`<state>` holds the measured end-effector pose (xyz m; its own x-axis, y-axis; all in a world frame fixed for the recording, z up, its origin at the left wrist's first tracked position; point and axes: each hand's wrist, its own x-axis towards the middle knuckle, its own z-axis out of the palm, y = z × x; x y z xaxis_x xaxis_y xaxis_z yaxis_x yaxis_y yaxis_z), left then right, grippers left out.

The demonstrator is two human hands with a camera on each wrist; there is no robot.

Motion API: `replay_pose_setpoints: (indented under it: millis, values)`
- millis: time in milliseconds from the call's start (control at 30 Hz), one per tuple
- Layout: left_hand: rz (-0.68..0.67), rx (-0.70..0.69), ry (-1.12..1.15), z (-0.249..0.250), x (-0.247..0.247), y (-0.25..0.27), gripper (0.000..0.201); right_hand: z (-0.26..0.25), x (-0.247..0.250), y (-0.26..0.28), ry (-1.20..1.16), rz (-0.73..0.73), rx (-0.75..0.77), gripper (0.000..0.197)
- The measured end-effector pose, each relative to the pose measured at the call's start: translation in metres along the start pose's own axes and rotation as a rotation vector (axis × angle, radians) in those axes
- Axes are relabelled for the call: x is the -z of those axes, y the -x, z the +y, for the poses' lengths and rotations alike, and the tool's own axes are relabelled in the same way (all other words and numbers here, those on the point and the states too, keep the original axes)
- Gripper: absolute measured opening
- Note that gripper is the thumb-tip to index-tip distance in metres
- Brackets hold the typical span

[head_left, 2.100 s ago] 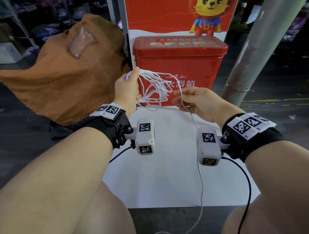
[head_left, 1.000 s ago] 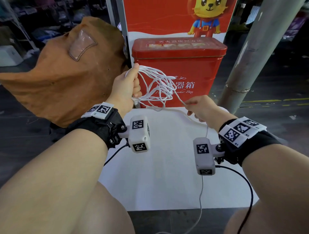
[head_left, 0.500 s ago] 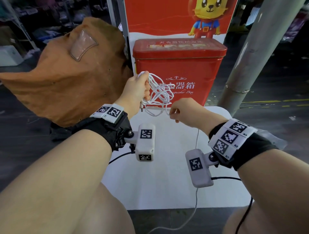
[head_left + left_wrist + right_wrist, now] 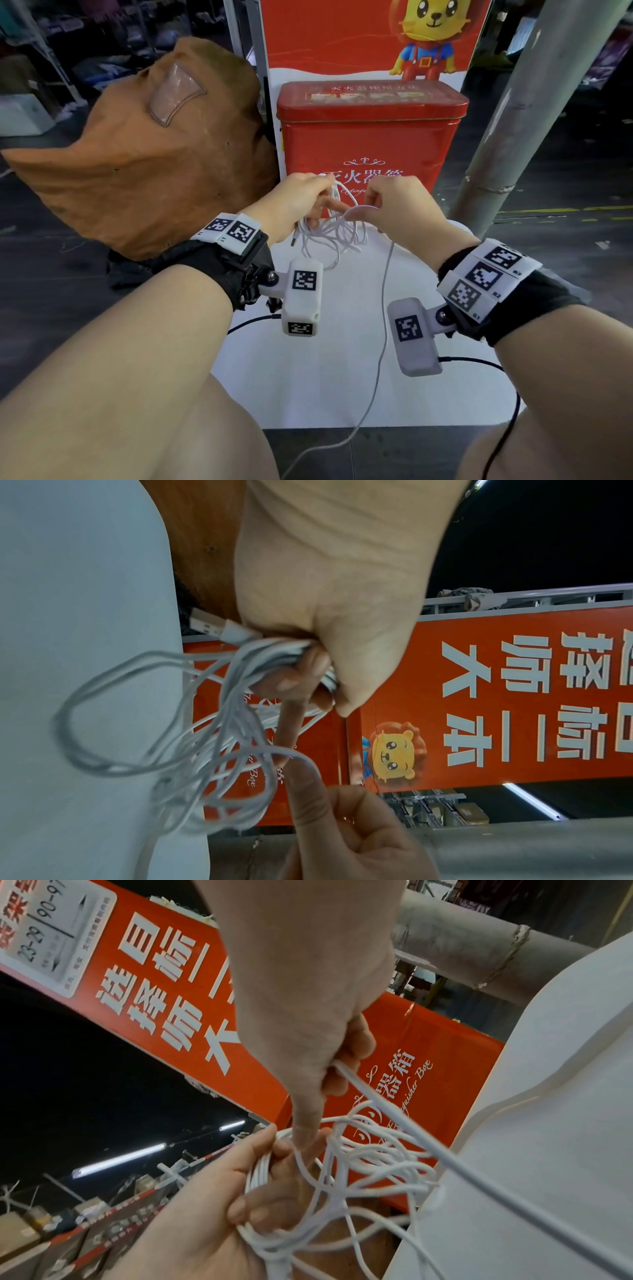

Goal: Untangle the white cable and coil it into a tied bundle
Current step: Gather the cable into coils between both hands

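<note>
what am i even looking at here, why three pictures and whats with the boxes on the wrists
This is no machine, just a person working with bare hands. One picture comes from a camera on the head, looking down at both arms. The other two come from the small white camera boxes strapped to each wrist, looking along the hand.

The left hand grips a bunch of loops of a white cable, with a USB plug sticking out beside it. The right hand pinches a single strand and brings it to the bunch; the loose end trails down over a white table. Behind stand a red metal box, a brown cloth bag and a grey pipe.
</note>
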<state>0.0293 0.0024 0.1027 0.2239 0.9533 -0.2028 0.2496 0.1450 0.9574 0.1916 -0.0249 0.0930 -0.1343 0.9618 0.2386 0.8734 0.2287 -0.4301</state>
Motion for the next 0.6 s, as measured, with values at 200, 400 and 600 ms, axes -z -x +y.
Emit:
replay_pose_setpoints:
  millis: [200,400,600]
  values:
    - [-0.033,0.065,-0.064,0.0,0.0,0.003,0.032,0.006,0.004,0.001,-0.395,-0.227,-0.087,0.021]
    - [0.071,0.069,0.053,-0.004,-0.002,0.001,0.028,-0.005,0.005,0.005,-0.274,-0.325,0.116,0.012]
    - [0.038,0.11,0.003,0.003,-0.019,0.006,0.023,-0.023,-0.001,0.003,-0.095,-0.116,0.169,0.03]
